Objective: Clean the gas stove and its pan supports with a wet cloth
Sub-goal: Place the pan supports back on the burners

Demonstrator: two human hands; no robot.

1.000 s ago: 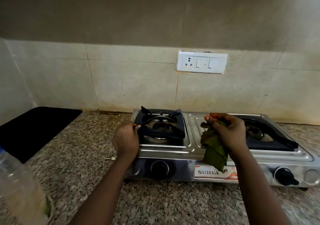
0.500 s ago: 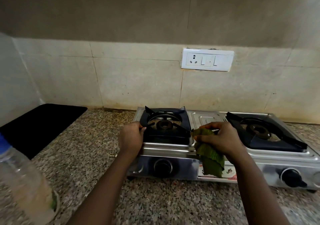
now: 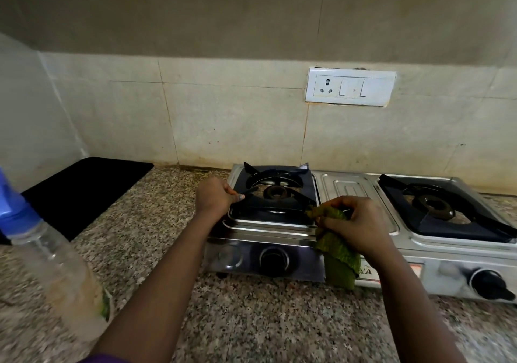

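A two-burner steel gas stove (image 3: 344,187) stands on the granite counter against the tiled wall. Its left pan support (image 3: 279,206) is black and sits over the left burner. My left hand (image 3: 214,199) grips the front-left prong of that support. My right hand (image 3: 354,224) holds a crumpled green cloth (image 3: 334,245) and presses it against the support's front-right corner; the rest of the cloth hangs over the stove's front panel. The right pan support (image 3: 447,208) sits untouched over the right burner.
A clear plastic bottle (image 3: 53,267) with a blue cap stands close at the near left. A black mat (image 3: 84,192) lies on the counter at the left. A white switch and socket plate (image 3: 349,87) is on the wall. Two black knobs (image 3: 272,257) face me.
My right hand has carried the cloth left from the stove's middle to the front-right corner of the left pan support. My left hand stays gripping the support's left prong.
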